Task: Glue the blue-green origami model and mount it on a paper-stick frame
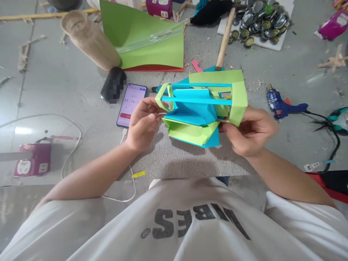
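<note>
Between my two hands is a folded paper model [194,108] in blue and light green, with thin blue strips running across its top between green paper loops. My left hand [144,125] pinches a thin pale stick end at the model's left side. At the right side my right hand [248,128] is closed on another pale stick end, just under a wide green paper band. Most of the right fingertips are hidden behind the paper. The model is held over the grey textured table mat [163,163].
A phone [132,105] showing a timer lies left of the model, beside a black object [114,85]. Behind are green paper sheets [146,40], a hammer [225,40] and heaped bottle caps [261,23]. A blue glue gun [284,103] lies right, its cord trailing.
</note>
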### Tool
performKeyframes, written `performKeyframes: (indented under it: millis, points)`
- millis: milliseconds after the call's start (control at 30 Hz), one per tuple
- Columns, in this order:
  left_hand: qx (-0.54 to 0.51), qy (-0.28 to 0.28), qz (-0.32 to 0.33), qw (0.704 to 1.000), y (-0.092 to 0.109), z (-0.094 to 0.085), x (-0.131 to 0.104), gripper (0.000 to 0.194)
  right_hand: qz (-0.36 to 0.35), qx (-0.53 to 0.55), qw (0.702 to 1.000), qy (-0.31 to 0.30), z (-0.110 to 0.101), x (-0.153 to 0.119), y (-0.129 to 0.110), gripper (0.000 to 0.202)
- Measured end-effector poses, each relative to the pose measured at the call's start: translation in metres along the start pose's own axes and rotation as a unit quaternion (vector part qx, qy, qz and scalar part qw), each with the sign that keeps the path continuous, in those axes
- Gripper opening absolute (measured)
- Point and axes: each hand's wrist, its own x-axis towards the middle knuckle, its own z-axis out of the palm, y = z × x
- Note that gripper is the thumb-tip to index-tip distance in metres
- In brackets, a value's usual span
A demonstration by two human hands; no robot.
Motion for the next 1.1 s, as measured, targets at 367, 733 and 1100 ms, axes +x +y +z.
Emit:
performKeyframes:
  millis: [367,733,1100]
  points:
    - [0.096,-0.091,-0.039,0.990,0.000,0.003,-0.001,0.047,0.044,-0.001,0.998,-0.038,-0.009,0.000,0.002,0.011]
    - [0.195,0.045,-0.022,0.980,0.001,-0.006,0.004,0.045,-0.010,-0.046,0.972,-0.231,-0.031,0.011,-0.008,0.009]
    - [0.216,0.075,0.010,0.973,0.000,-0.014,0.002,0.038,-0.066,-0.124,0.951,-0.275,-0.039,0.024,-0.019,0.009]
